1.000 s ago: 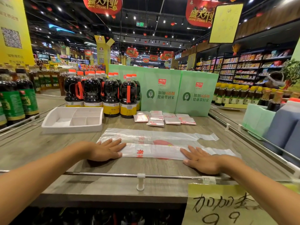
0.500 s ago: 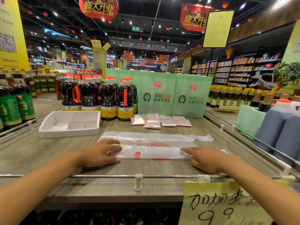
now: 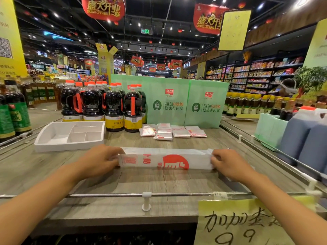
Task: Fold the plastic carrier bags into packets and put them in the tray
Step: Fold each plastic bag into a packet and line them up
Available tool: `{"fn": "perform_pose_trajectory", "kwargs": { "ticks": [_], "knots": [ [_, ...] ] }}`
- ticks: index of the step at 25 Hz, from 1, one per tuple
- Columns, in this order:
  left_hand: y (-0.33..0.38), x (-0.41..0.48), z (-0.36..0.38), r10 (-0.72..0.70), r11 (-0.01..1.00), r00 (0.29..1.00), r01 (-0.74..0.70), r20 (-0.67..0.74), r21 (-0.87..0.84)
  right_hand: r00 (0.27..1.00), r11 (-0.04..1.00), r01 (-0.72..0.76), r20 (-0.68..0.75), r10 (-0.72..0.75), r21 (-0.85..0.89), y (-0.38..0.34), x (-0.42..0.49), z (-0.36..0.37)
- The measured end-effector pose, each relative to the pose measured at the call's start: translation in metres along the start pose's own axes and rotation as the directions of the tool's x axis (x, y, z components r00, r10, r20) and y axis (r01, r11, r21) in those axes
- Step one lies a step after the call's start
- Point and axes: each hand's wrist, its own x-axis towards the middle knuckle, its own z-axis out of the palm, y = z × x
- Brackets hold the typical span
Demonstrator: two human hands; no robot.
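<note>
A translucent white plastic carrier bag point(image 3: 159, 160) with red print lies as a long narrow strip across the wooden shelf, its near edge lifted and turned over. My left hand point(image 3: 100, 160) pinches the strip's left end. My right hand point(image 3: 228, 164) pinches its right end. Several folded bag packets point(image 3: 172, 132) lie further back, in front of the green boxes. A white divided tray point(image 3: 70, 136) stands at the back left with no packets visible in it.
Dark soy sauce bottles point(image 3: 113, 106) stand behind the tray, and two green boxes point(image 3: 185, 103) behind the packets. A metal rail point(image 3: 146, 195) runs along the shelf's front edge, above a yellow handwritten price sign point(image 3: 244, 225). Blue jugs point(image 3: 304, 137) stand at the right.
Both hands went from pressing flat on the bag to pinching its ends. The near edge has been lifted and folded away from me, so the bag is now a narrower strip.
</note>
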Motion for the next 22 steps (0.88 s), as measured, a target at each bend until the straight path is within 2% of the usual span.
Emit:
{"fn": "perform_pose_trajectory", "kwargs": {
  "ticks": [2,4,9,14,18,20,22],
  "knots": [
    [0.003,0.000,-0.002,-0.003,1.000,0.998,0.002,-0.064,-0.026,0.997,1.000,-0.019,-0.069,0.019,0.000,-0.002,0.000,-0.001],
    [0.005,0.001,-0.002,-0.018,0.999,0.993,0.023,-0.118,0.037,0.996,0.998,-0.022,-0.089,0.017,-0.064,-0.004,0.001,-0.001],
    [0.002,0.007,0.001,-0.035,0.968,0.992,0.064,-0.120,0.243,0.997,0.990,-0.034,0.066,0.044,-0.138,-0.002,0.008,0.004],
    [-0.004,0.014,0.004,-0.144,0.874,0.988,0.152,-0.052,0.462,0.980,0.992,-0.030,0.191,0.054,-0.125,0.007,0.011,0.013],
    [-0.008,0.011,0.005,-0.252,0.866,0.963,0.184,0.090,0.464,0.975,0.991,-0.047,0.212,0.073,-0.125,0.011,0.008,0.013],
    [-0.007,0.009,0.006,-0.184,0.902,0.978,0.127,0.102,0.412,0.979,0.970,-0.010,0.194,0.058,-0.242,0.006,0.005,0.009],
    [0.001,0.010,0.006,-0.068,0.973,0.990,0.040,0.120,0.226,0.991,0.942,0.051,0.134,-0.006,-0.333,-0.009,0.003,0.003]
  ]
}}
